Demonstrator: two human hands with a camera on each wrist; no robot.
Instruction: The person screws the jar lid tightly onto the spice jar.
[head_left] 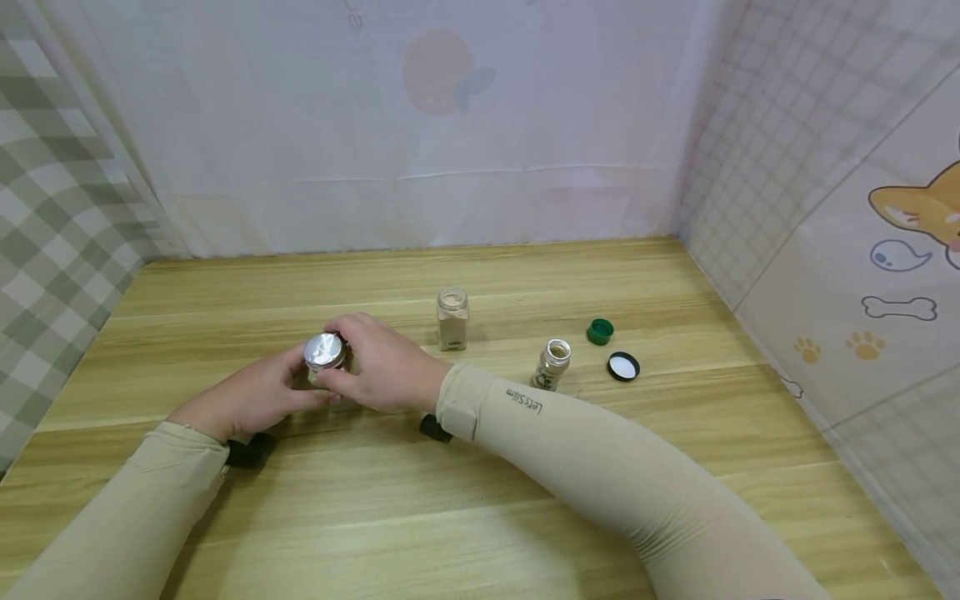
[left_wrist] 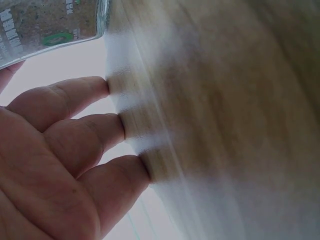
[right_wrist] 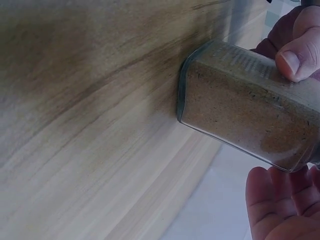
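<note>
In the head view, a square glass spice jar with a silver lid (head_left: 325, 351) stands on the table at left of centre. My left hand (head_left: 258, 392) grips the jar from the left; its lower fingers touch the tabletop in the left wrist view. My right hand (head_left: 386, 362) holds around the lid from the right, its thumb on the near side. In the right wrist view the spice jar (right_wrist: 245, 105) shows brown speckled seasoning, with the left thumb pressed on its side. The lid itself is mostly outside that view.
An uncapped square spice jar (head_left: 453, 321) stands farther back. To the right is a small open bottle (head_left: 552, 363), partly behind the right sleeve. A green cap (head_left: 600, 332) and a black cap with white lining (head_left: 623, 367) lie beyond it. Curtains border the wooden table (head_left: 360, 533).
</note>
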